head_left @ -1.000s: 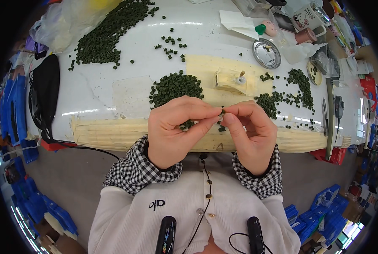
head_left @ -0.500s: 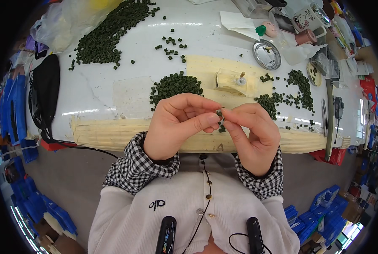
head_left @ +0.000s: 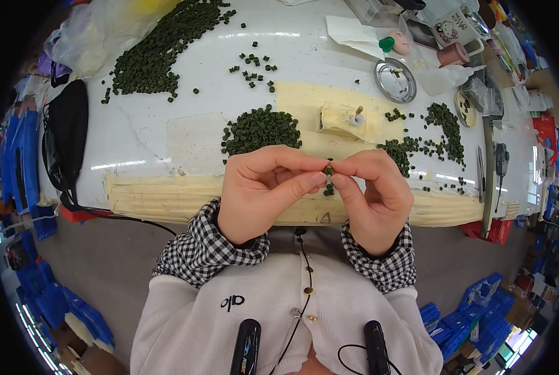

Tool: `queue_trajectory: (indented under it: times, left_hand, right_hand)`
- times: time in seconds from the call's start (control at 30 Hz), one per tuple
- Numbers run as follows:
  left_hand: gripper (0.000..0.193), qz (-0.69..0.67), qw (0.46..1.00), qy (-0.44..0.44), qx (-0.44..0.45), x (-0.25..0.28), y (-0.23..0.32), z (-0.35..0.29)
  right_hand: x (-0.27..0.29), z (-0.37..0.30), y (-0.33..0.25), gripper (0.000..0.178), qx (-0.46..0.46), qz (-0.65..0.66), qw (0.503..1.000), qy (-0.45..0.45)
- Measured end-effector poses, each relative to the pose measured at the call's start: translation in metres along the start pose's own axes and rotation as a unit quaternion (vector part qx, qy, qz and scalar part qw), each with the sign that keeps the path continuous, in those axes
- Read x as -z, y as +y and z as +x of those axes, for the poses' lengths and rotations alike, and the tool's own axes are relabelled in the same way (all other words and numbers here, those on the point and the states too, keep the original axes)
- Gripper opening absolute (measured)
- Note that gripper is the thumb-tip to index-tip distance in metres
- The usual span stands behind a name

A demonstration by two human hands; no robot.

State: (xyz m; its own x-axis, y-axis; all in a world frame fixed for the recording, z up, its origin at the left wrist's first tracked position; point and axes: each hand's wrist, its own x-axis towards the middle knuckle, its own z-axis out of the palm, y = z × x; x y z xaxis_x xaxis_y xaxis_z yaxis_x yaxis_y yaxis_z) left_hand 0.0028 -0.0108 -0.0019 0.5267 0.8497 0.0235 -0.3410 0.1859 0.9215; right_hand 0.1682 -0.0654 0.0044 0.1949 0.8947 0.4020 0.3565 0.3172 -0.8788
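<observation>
While left hand (head_left: 253, 195), right hand (head_left: 379, 199) pinch green piece (head_left: 328, 170) | taped edge (head_left: 167, 199) beneath

At the middle of the bench's (head_left: 132, 122) near edge, the fingers (head_left: 295, 163) of the left hand (head_left: 248, 195) and right hand (head_left: 384, 199) are partly covering a dark green piece (head_left: 328, 169), whose detail is staying too small to tell. The left hand is also hiding the near side of the green pile (head_left: 264, 130). The bench's far edge is lying out of view; toward it, a green heap (head_left: 151, 62), a clear plastic bag (head_left: 95, 40) and a clear plastic box (head_left: 366, 11) are running past the picture's top.
</observation>
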Motion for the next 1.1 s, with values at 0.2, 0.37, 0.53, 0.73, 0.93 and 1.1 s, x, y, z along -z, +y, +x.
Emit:
queue_trajectory:
  times: [0.2, 0.37, 0.53, 0.73, 0.93, 1.1]
  left_hand:
    - [0.017, 0.101, 0.993, -0.019, -0.063, 0.0059, -0.0013, -0.0004]
    - [0.016, 0.058, 0.997, 0.022, -0.044, 0.0001, 0.0000, -0.0013]
    - [0.016, 0.093, 0.993, 0.023, -0.065, 0.0011, 0.0003, 0.0002]
    - [0.015, 0.129, 0.989, 0.022, -0.062, 0.0043, 0.0003, -0.0003]
    - [0.015, 0.102, 0.994, 0.022, -0.044, 0.0042, -0.0012, -0.0005]
    - [0.015, 0.096, 0.994, 0.015, -0.041, 0.0003, 0.0038, 0.0009]
  right_hand:
    - [-0.0006, -0.0006, 0.0018, 0.017, 0.002, 0.003, 1.000, -0.002]
    - [-0.0003, -0.0012, -0.0041, 0.020, 0.009, -0.025, 1.000, 0.000]
    - [0.0008, -0.0049, -0.0027, 0.027, 0.028, -0.041, 0.999, -0.018]
    - [0.0019, -0.0034, -0.0032, 0.032, 0.060, -0.061, 0.995, -0.042]
    - [0.0029, -0.0035, -0.0016, 0.033, 0.072, -0.065, 0.994, -0.051]
    - [0.0048, -0.0038, -0.0003, 0.033, 0.087, -0.069, 0.992, -0.055]
